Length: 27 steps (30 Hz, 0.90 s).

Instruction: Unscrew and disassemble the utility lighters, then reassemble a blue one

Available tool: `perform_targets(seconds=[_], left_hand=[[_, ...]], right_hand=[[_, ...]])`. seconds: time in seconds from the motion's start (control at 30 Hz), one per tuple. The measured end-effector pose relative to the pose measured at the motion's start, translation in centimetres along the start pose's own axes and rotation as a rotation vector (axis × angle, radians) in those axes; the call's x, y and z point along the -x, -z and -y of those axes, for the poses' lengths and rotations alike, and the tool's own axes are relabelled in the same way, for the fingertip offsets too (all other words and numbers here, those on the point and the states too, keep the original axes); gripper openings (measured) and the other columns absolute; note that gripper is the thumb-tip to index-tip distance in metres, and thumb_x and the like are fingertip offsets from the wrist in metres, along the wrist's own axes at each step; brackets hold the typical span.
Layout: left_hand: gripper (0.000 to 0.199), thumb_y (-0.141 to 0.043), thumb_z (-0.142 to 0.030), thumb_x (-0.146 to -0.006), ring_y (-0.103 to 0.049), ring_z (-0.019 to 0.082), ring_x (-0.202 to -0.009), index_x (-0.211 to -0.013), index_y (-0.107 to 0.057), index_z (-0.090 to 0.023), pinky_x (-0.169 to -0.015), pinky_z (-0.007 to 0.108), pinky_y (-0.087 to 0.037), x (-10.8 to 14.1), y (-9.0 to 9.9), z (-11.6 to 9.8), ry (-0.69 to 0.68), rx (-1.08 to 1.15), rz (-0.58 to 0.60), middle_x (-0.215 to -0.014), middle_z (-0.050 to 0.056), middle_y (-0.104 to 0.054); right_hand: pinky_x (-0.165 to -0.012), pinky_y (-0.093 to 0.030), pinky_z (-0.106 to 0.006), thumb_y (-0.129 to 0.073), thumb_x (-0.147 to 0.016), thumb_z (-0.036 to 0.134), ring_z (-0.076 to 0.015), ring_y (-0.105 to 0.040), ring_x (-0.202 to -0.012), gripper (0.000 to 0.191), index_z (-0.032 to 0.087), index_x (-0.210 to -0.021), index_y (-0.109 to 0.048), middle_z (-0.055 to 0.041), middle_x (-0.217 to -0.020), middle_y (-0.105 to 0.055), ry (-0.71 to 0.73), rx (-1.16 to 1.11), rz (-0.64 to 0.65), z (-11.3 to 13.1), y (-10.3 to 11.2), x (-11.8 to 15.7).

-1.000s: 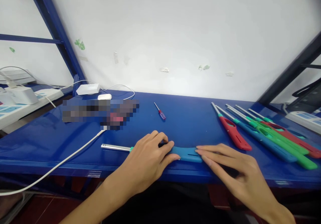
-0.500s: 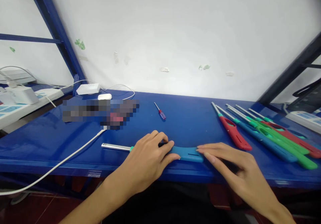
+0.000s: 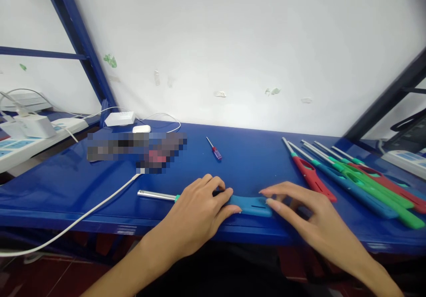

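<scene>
A blue long-necked gas lighter (image 3: 253, 205) lies on its side along the front of the blue table, its metal nozzle pointing left. My left hand (image 3: 204, 208) is closed over its middle, thumb along the near edge and fingers on the far edge, hiding the trigger. At the lighter's butt end, my right hand (image 3: 309, 215) has thumb and index finger slightly apart. The thumb tip is at the handle's right end, and nothing plain shows between the fingers.
Several red, blue and green lighters (image 3: 361, 186) lie side by side at the right. Behind my hands is a small screwdriver (image 3: 216, 152). At the left are blurred-out devices (image 3: 163, 153), a white cable (image 3: 100, 204), a white box (image 3: 120, 119) and a power strip (image 3: 20, 148).
My right thumb and index finger have spread a little and the index finger has lifted off the handle's end. My left hand keeps its grip on the lighter. The view has shifted slightly.
</scene>
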<state>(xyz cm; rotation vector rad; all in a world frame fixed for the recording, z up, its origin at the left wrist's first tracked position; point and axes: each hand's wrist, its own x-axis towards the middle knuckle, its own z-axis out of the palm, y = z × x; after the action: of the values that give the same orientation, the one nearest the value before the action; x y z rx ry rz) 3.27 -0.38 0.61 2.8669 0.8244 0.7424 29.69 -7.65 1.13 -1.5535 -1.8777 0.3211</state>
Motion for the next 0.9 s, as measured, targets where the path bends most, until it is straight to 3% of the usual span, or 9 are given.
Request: perform_targets(seconds=[0.13, 0.2, 0.33, 0.43, 0.6, 0.7, 0.77, 0.83, 0.9], left_hand=[[0.038, -0.047, -0.040, -0.109, -0.063, 0.026, -0.098, -0.125, -0.072, -0.016, -0.088, 0.049, -0.059, 0.0, 0.3, -0.1, -0.006, 0.000, -0.005, -0.109, 0.009, -0.067], [0.038, -0.047, -0.040, -0.109, -0.063, 0.026, -0.097, -0.125, -0.072, -0.016, -0.086, 0.048, -0.059, -0.1, 0.5, -0.2, 0.001, 0.002, 0.008, -0.109, 0.009, -0.068], [0.039, -0.047, -0.041, -0.109, -0.063, 0.027, -0.099, -0.126, -0.072, -0.015, -0.090, 0.050, -0.058, -0.1, 0.4, -0.1, 0.004, -0.013, 0.009, -0.110, 0.009, -0.068], [0.038, -0.048, -0.041, -0.109, -0.064, 0.026, -0.098, -0.124, -0.073, -0.016, -0.091, 0.050, -0.058, 0.0, 0.1, 0.0, -0.003, -0.031, -0.010, -0.109, 0.009, -0.069], [0.036, -0.051, -0.040, -0.108, -0.064, 0.026, -0.097, -0.122, -0.073, -0.015, -0.090, 0.050, -0.059, 0.1, -0.1, 0.1, 0.031, -0.015, -0.010, -0.109, 0.009, -0.069], [0.036, -0.050, -0.039, -0.108, -0.064, 0.028, -0.101, -0.122, -0.073, -0.015, -0.094, 0.053, -0.058, 0.0, 0.0, 0.1, 0.051, 0.000, -0.003, -0.111, 0.010, -0.069], [0.037, -0.049, -0.039, -0.108, -0.064, 0.028, -0.101, -0.122, -0.073, -0.015, -0.094, 0.054, -0.057, 0.0, 0.1, 0.0, 0.056, 0.016, 0.000, -0.111, 0.010, -0.069], [0.036, -0.049, -0.039, -0.108, -0.064, 0.027, -0.099, -0.122, -0.073, -0.016, -0.094, 0.054, -0.057, 0.0, 0.2, -0.1, 0.062, 0.030, -0.002, -0.109, 0.009, -0.068], [0.035, -0.050, -0.038, -0.108, -0.063, 0.026, -0.098, -0.122, -0.073, -0.017, -0.092, 0.053, -0.058, 0.1, 0.3, -0.1, 0.071, 0.037, -0.002, -0.109, 0.009, -0.068]], right_hand=[[-0.074, -0.057, -0.029, -0.050, -0.105, 0.051, -0.0200, -0.074, -0.098, 0.033, 0.029, -0.111, -0.074, -0.0022, -0.115, -0.078, 0.133, 0.190, -0.029, 1.3, 0.9, -4.4], [-0.076, -0.055, -0.033, -0.041, -0.108, 0.051, -0.0205, -0.074, -0.090, 0.038, 0.027, -0.120, -0.068, -0.0042, -0.109, -0.078, 0.179, 0.337, 0.084, 2.3, 0.8, -8.0], [-0.073, -0.056, -0.039, -0.051, -0.103, 0.059, -0.0224, -0.070, -0.075, 0.051, 0.018, -0.132, -0.059, -0.0054, -0.087, -0.074, 0.199, 0.461, 0.248, 4.0, -1.8, -14.7], [-0.081, -0.059, -0.040, -0.062, -0.101, 0.048, -0.0191, -0.070, -0.087, 0.041, 0.016, -0.127, -0.062, -0.0061, -0.105, -0.071, 0.220, 0.516, 0.329, 4.2, -4.4, -17.2], [-0.082, -0.060, -0.039, -0.063, -0.101, 0.041, -0.0181, -0.070, -0.089, 0.029, 0.016, -0.116, -0.067, -0.0053, -0.105, -0.072, 0.265, 0.469, 0.374, 3.7, -4.7, -16.7], [-0.075, -0.056, -0.033, -0.048, -0.106, 0.035, -0.0169, -0.071, -0.076, 0.029, 0.020, -0.105, -0.073, -0.0039, -0.089, -0.077, 0.243, 0.367, 0.330, 3.6, -1.5, -15.0], [-0.071, -0.056, -0.030, -0.042, -0.108, 0.042, -0.0168, -0.074, -0.079, 0.036, 0.026, -0.118, -0.073, -0.0035, -0.101, -0.081, 0.214, 0.275, 0.290, 3.6, 1.2, -13.4], [-0.071, -0.058, -0.029, -0.057, -0.100, 0.054, -0.0184, -0.076, -0.085, 0.038, 0.031, -0.127, -0.069, -0.0022, -0.111, -0.080, 0.180, 0.193, 0.238, 3.7, 3.8, -11.5], [-0.072, -0.059, -0.030, -0.072, -0.090, 0.054, -0.0206, -0.077, -0.085, 0.036, 0.029, -0.117, -0.074, -0.0024, -0.097, -0.081, 0.119, 0.008, 0.061, 3.9, 5.5, -9.4]])
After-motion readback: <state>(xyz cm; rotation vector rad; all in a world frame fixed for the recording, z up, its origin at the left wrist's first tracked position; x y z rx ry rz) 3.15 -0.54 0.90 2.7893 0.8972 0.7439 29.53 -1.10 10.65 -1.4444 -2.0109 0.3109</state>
